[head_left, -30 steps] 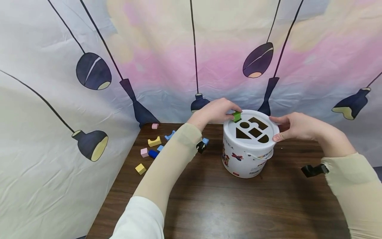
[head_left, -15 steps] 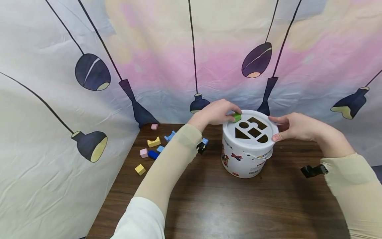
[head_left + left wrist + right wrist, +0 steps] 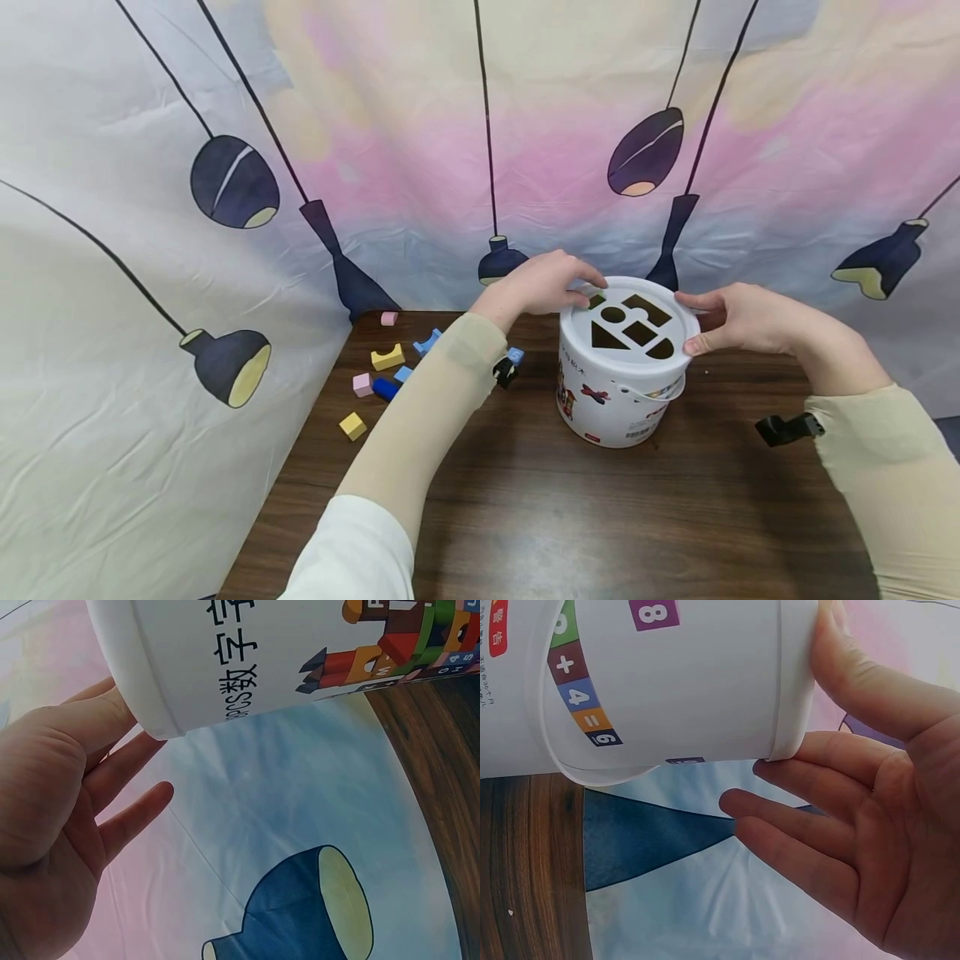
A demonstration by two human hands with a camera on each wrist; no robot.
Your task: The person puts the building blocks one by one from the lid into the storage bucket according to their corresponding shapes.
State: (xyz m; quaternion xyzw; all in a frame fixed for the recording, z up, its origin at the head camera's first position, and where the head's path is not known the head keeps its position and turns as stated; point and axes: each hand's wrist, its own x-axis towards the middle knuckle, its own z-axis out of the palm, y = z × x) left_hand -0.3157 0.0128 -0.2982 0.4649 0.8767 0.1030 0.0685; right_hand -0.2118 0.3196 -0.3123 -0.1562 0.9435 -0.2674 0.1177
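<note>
A white lidded bucket (image 3: pixel 622 392) stands upright on the table, several shaped holes cut in its lid (image 3: pixel 626 357). My left hand (image 3: pixel 543 282) is over the lid's far-left edge, thumb and index finger apart on either side of a hole. A bit of the green block (image 3: pixel 597 301) shows down inside that hole, below the lid. In the left wrist view, the other fingers (image 3: pixel 139 817) extend past the rim, holding nothing. With thumb and fingers against the rim's right side, my right hand (image 3: pixel 750 317) grips the bucket; in the right wrist view its lower fingers (image 3: pixel 802 855) hang free.
At the table's back left lie several loose blocks, including a yellow arch (image 3: pixel 387 357), a pink cube (image 3: pixel 362 384), a dark blue cylinder (image 3: pixel 386 388) and a yellow block (image 3: pixel 352 426). Another blue block (image 3: pixel 515 356) is beside my left wrist. A printed cloth (image 3: pixel 420 167) hangs behind.
The green block, first pinched by my left hand above the lid, has gone down through the far-left hole. My left fingers have let it go. My right hand stays on the rim.
</note>
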